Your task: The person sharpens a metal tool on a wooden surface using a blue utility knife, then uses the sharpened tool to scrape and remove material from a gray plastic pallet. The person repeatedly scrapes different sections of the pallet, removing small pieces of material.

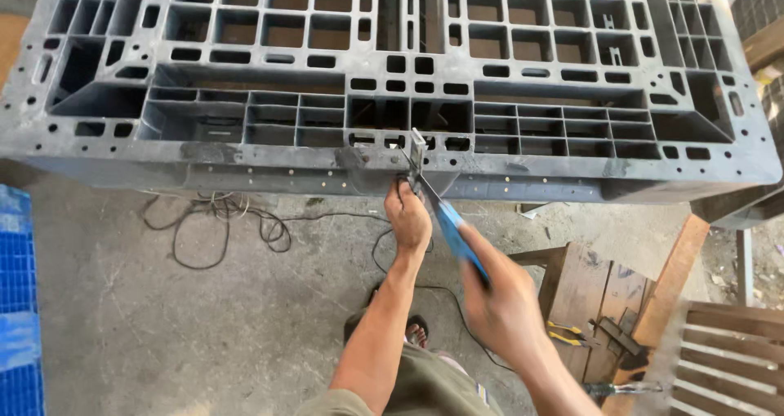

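Grey plastic pallet lies flat, its near edge just beyond the fingers. The left hand has its fingers closed, pinching a small metal bracket against that edge. The right hand, blurred, has its fingers wrapped around a blue-handled tool whose tip meets the bracket. Judged: steadying the bracket firmly keeps the tip from slipping. Black cable lies on the concrete floor, left of the fingers.

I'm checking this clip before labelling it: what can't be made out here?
- Head view: right hand and blue-handled tool are motion-blurred; the tool's kind is unclear.
- What the left hand pinches at the grey plastic pallet edge is too small.
- Pallet's far side is cut off by the top edge.
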